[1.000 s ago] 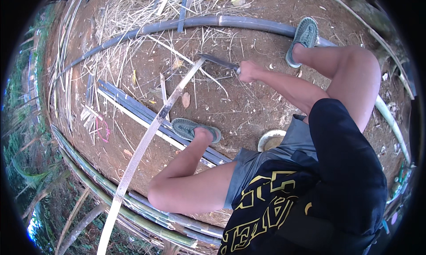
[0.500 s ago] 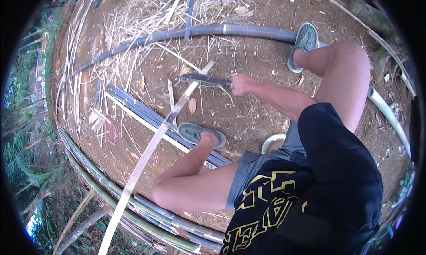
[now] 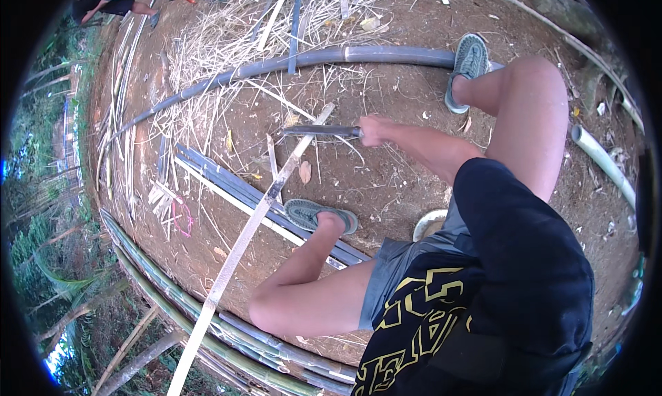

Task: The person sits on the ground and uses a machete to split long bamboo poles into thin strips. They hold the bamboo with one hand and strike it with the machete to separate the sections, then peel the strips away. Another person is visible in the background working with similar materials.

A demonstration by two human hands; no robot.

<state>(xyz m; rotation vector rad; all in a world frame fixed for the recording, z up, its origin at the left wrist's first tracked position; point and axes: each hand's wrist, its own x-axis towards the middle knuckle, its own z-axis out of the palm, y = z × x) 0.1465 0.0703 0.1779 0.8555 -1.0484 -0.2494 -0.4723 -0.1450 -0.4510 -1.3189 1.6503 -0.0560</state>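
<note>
My right hand (image 3: 373, 130) grips the handle of a long dark knife (image 3: 318, 130). Its blade points left and lies across the far end of a long pale bamboo strip (image 3: 243, 241). The strip runs from near the blade down to the lower left, passing beside my left knee. My left hand is hidden, probably behind my left leg. My left foot, in a grey sandal (image 3: 319, 215), rests on a bundle of dark bamboo slats (image 3: 227, 182). My right sandal (image 3: 469, 61) stands on a thick grey bamboo pole (image 3: 331, 56).
Dry shavings and thin splints litter the brown earth at the top. Long green bamboo poles (image 3: 207, 313) lie along the lower left. A white pipe-like pole (image 3: 600, 158) lies at the right. Another person (image 3: 103, 1) crouches at the top left. A pale round rim (image 3: 427, 223) shows under my thigh.
My right hand and the knife have moved lower and nearer to me, and the blade now lies more level across the strip's end. My feet stay where they were.
</note>
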